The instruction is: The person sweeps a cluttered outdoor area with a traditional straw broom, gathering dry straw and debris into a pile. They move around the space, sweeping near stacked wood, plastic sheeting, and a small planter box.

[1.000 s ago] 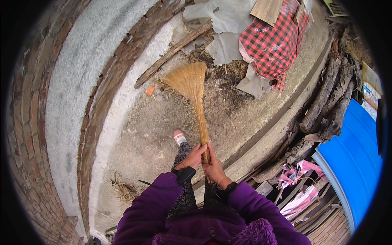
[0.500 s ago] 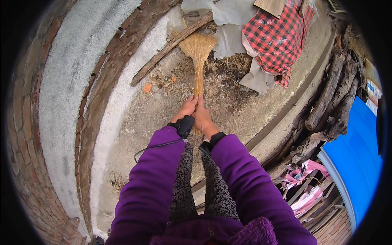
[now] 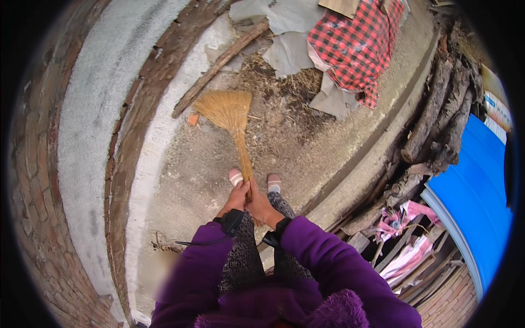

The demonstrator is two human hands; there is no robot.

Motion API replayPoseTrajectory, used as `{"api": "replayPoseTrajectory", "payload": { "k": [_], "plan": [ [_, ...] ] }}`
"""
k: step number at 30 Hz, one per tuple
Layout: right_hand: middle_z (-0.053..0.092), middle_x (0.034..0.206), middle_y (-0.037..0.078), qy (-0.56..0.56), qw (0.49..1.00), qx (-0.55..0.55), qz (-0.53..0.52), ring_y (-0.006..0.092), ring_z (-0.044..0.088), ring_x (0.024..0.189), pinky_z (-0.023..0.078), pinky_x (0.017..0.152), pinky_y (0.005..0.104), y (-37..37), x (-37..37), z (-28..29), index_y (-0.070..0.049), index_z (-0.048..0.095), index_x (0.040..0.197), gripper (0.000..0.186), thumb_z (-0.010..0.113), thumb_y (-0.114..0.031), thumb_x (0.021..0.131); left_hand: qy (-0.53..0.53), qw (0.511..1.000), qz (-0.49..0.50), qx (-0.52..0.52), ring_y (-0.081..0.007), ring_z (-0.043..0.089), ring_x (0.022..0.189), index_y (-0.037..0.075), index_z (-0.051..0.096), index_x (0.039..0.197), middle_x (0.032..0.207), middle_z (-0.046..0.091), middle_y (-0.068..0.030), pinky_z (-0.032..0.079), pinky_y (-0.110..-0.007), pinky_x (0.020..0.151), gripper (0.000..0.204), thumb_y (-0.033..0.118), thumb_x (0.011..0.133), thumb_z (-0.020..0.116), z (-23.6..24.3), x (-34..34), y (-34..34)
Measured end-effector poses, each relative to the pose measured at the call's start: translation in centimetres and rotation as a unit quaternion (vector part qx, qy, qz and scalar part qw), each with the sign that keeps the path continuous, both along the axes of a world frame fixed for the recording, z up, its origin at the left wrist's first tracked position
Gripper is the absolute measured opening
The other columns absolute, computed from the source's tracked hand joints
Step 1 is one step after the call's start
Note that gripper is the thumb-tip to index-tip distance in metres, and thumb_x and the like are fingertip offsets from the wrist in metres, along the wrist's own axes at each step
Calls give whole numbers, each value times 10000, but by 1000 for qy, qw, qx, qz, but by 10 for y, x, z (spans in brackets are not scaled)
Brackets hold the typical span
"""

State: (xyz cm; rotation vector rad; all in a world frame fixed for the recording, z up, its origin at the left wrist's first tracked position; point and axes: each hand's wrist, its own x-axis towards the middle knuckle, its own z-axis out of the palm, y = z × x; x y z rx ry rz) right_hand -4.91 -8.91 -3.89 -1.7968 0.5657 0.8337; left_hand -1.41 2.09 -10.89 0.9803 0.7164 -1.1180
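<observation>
Concrete ground (image 3: 186,175) lay strewn with dry litter (image 3: 306,82). Your left grip (image 3: 235,198) and right grip (image 3: 259,208) were both closed around the handle (image 3: 244,156) of the straw broom (image 3: 234,124), which pointed forward and slightly left, the left grip nearer the bristles (image 3: 223,106). Both grips hid the handle's end; bristle-to-ground contact was indeterminate.

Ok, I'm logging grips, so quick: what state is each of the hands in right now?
Left hand: closed, holding the broom by its handle.
Right hand: closed, holding the same handle.
</observation>
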Motion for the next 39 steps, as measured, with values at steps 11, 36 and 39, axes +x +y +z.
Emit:
{"api": "replayPoseTrajectory", "payload": {
  "k": [11,36,39],
  "plan": [
    [515,914,135,79,758,427,-486,180,552,639,477,525,296,-83,-127,120,-258,37,1468,909,524,50,764,81,975,-72,-192,-218,569,1000,58,342,1234,1085,512,-99,480,-382,857,392,201,926,537,89,-79,-89],
    [522,770,43,104,763,391,-505,92,522,580,460,496,183,-130,-66,82,-46,383,1186,374,514,-18,837,-172,910,-361,114,-196,589,807,-25,383,1205,927,565,-139,498,-318,634,547,91,748,661,67,-28,-160],
    [511,760,45,106,769,381,-502,89,516,577,456,491,191,-134,-76,96,-39,385,1164,349,504,-24,837,-252,881,-373,145,-226,592,820,-26,355,1215,927,560,-158,500,-332,660,555,95,755,642,93,-31,-166]
  ]
}}
